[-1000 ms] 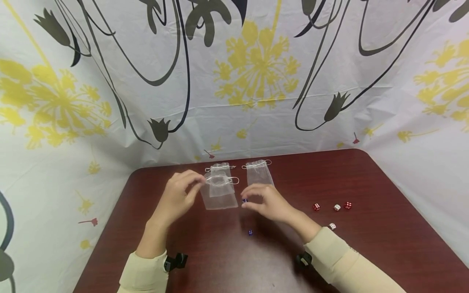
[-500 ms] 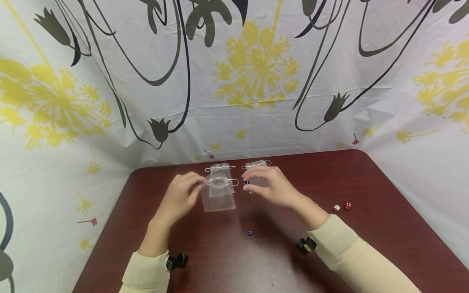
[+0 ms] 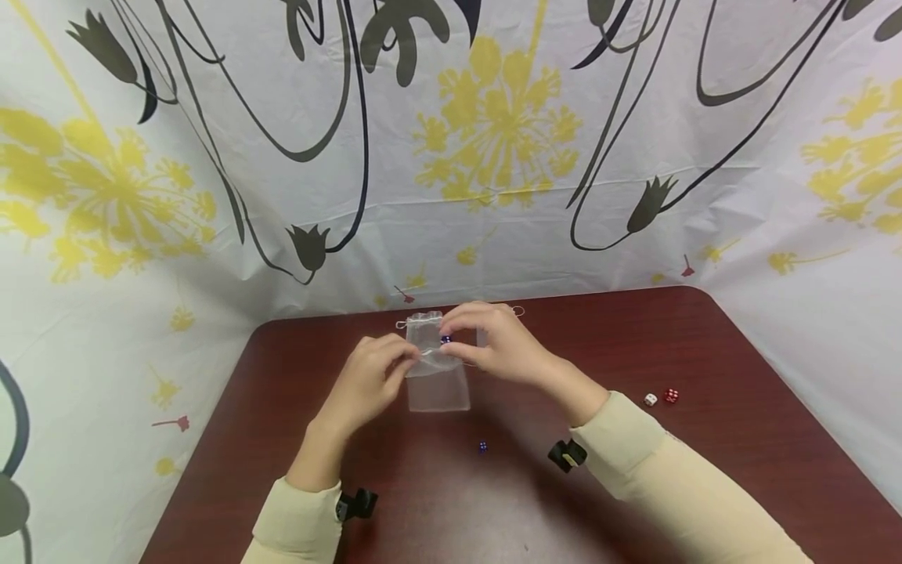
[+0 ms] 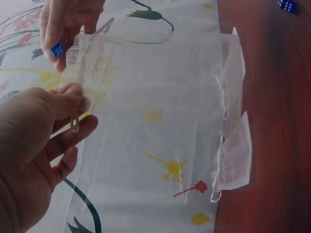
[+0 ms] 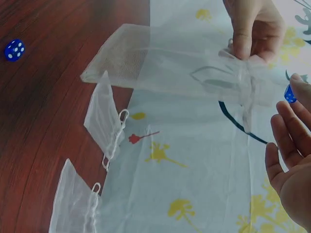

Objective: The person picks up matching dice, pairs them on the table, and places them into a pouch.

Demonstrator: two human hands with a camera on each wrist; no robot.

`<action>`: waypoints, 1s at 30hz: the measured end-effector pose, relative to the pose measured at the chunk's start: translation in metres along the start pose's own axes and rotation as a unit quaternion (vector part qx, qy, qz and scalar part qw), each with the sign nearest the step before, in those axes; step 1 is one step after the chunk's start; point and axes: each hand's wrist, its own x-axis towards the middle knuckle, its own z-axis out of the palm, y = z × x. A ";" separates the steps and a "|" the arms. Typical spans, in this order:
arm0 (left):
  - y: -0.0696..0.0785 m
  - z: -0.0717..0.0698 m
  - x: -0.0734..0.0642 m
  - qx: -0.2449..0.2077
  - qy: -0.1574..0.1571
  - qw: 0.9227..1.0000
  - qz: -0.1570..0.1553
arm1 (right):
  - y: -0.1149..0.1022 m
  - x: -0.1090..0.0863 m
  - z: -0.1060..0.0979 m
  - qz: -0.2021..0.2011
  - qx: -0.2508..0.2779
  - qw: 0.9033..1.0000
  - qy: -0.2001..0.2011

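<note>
My left hand (image 3: 375,377) pinches the gathered top of a sheer white organza drawstring pouch (image 3: 438,390), which hangs see-through in the left wrist view. Between the thumb and fingers of my right hand (image 3: 499,343) is a blue die (image 3: 445,339), right beside the pouch's mouth. That blue die (image 5: 290,94) also shows at the right fingertips in the right wrist view. The pouch (image 5: 194,68) stretches away from the left fingers there, its weave thin enough to see the cloth behind.
A second blue die (image 3: 482,446) lies on the dark red table (image 3: 423,501) nearer me. To the right sit a white die (image 3: 650,399) and a red die (image 3: 671,395). Two more organza pouches (image 5: 106,119) (image 5: 74,201) lie at the table's back edge, before a patterned cloth (image 3: 521,235).
My right hand has risen and moved left with the blue die, up to the pouch's mouth. My left hand has shifted slightly right with the pouch.
</note>
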 end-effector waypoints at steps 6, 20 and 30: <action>0.003 0.003 0.001 -0.015 0.006 1.000 0.002 | -0.002 0.006 0.006 0.013 -0.017 1.000 -0.015; 0.006 0.000 0.002 -0.007 0.027 1.000 0.006 | 0.002 0.001 0.010 0.028 -0.009 0.999 -0.018; 0.001 -0.009 -0.003 -0.005 0.028 1.000 -0.013 | 0.013 -0.014 0.007 0.039 0.004 0.999 0.004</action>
